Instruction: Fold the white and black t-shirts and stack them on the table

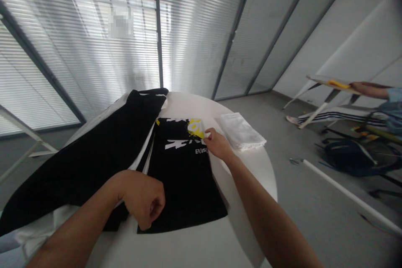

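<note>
A black T-shirt point(185, 188) with white lettering lies flat on the white round table point(191, 102). Its far end is folded over and shows a yellow and white print. At the right end of that fold, my right hand point(217, 144) pinches the shirt's edge between thumb and fingers. My left hand point(144, 196) is curled into a loose fist over the shirt's near left part, with nothing visible in it. Left of it is a large heap of black and white clothing point(103, 146), which hangs over the table edge.
A folded white cloth stack point(243, 130) lies near the table's right edge. On the floor at right are a white pole point(342, 188) and a dark bag point(348, 157). Farther back, a person's arm point(373, 90) rests on another table. Glass partitions with blinds stand ahead.
</note>
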### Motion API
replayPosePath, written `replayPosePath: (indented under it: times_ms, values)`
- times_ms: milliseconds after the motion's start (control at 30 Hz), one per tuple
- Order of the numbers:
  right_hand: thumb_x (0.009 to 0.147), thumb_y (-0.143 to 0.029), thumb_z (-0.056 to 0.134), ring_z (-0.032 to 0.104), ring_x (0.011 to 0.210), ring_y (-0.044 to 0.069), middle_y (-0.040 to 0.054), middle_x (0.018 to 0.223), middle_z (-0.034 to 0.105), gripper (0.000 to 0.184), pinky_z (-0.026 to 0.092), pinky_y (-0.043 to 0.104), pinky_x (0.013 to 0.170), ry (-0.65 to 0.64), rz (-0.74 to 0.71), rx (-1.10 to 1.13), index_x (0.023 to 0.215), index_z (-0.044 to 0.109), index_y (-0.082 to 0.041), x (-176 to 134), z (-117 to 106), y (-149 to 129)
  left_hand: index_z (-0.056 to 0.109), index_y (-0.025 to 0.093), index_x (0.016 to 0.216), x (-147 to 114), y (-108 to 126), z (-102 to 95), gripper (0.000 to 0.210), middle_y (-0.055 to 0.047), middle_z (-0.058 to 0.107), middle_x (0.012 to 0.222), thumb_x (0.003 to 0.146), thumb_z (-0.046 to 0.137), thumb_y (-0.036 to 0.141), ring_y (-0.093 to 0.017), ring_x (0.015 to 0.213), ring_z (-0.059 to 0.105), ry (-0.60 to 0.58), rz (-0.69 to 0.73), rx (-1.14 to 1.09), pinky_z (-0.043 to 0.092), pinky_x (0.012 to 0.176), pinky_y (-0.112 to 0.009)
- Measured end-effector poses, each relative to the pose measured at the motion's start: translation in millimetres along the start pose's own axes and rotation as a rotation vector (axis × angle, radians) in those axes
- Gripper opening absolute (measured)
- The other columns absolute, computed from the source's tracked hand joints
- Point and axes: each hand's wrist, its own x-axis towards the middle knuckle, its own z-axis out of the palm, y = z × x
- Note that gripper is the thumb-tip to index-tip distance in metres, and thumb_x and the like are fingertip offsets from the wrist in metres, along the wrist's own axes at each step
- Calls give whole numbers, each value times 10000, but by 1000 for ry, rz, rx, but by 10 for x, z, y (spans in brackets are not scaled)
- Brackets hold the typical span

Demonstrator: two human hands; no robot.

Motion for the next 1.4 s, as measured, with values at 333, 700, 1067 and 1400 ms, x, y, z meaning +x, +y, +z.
replayPosePath:
  times_ms: [333,700,1067,1400]
  values:
    - [903,-303,501,643,828,198,32,868,704,252,361,260,688,-19,-16,-28,1138,522,-214,-22,24,-19,614,174,805,179,-64,-80,232,19,563,694,838,504,375,-109,630,513,492,70,-179,392,578,-230]
    - [897,-303,503,644,844,203,53,903,703,262,374,261,695,-38,-37,-55,1142,512,-210,-2,91,-4,600,200,956,920,362,496,230,-52,654,919,860,554,405,-210,895,572,790,202,372,427,806,-345]
    - [889,-284,500,645,842,200,51,908,707,262,383,262,708,-41,-25,-42,1138,537,-212,19,115,9,589,202,817,901,380,491,49,2,597,868,834,546,219,-131,837,533,798,370,243,371,853,-298]
    - [873,-271,506,637,835,208,35,865,706,259,371,267,682,10,-21,-29,1121,560,-214,47,144,-6,583,199,1129,1074,545,528,546,-75,598,983,808,525,637,-257,937,515,930,172,362,357,890,-453]
